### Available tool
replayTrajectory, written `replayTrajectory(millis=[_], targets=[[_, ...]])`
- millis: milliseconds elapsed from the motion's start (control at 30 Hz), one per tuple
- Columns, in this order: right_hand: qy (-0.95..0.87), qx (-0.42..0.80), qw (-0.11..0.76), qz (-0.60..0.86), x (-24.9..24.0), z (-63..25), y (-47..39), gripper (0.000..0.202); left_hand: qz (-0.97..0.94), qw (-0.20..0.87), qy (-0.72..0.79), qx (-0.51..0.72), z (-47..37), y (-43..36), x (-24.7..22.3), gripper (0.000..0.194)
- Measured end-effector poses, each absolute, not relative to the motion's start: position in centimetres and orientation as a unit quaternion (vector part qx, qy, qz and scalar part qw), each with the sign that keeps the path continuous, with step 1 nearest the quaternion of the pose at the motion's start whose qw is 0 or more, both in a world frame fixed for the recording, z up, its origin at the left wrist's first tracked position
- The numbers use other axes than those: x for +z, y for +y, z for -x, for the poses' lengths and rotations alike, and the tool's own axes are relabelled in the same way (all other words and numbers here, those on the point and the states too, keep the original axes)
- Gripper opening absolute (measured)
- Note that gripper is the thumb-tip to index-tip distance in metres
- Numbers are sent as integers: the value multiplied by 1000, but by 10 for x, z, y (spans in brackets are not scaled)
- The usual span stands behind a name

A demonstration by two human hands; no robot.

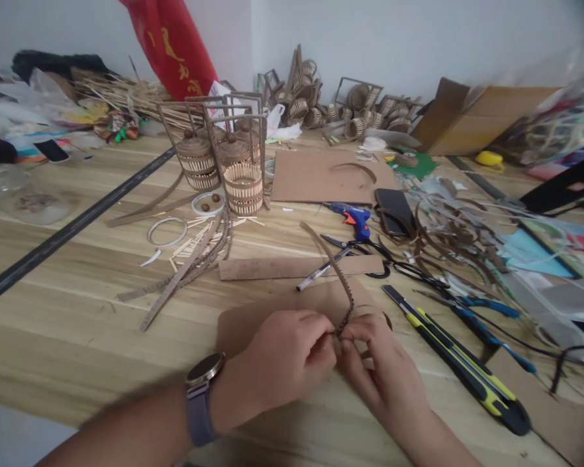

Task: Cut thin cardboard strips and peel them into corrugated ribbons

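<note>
A thin brown corrugated cardboard strip [340,275] rises in a curve from between my fingertips. My left hand [292,347], with a watch on its wrist, pinches the strip's lower end. Against it, my right hand [384,357] pinches the same end from the right. Both hands are over a flat piece of brown cardboard [253,318]. Just beyond them lie a straight cardboard strip [267,268] and a pen [316,277]. To the right of my right hand is a yellow and black utility knife [457,357].
A blue glue gun [355,219], scissors [403,266] and a dark phone [394,211] lie beyond the hands. Small slatted baskets in frames [243,188] stand at the back left. Blue-handled pliers [491,307] and cardboard scraps [457,240] lie at right.
</note>
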State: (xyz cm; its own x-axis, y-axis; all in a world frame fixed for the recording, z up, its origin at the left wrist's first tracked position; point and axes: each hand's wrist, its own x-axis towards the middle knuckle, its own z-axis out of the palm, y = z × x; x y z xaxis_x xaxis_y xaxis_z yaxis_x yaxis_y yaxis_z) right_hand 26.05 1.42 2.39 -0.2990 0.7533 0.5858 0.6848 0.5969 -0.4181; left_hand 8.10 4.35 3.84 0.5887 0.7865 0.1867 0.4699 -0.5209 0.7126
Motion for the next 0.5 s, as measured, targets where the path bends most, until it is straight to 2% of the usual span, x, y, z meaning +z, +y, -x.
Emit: replayTrajectory(millis=[267,500], targets=[[-813,58,396,424,24,-262,13,15,-872,266,366,187,-80,46,42,14],[-812,54,398,424,21,-259,11,15,-885,217,361,196,-81,40,37,15]])
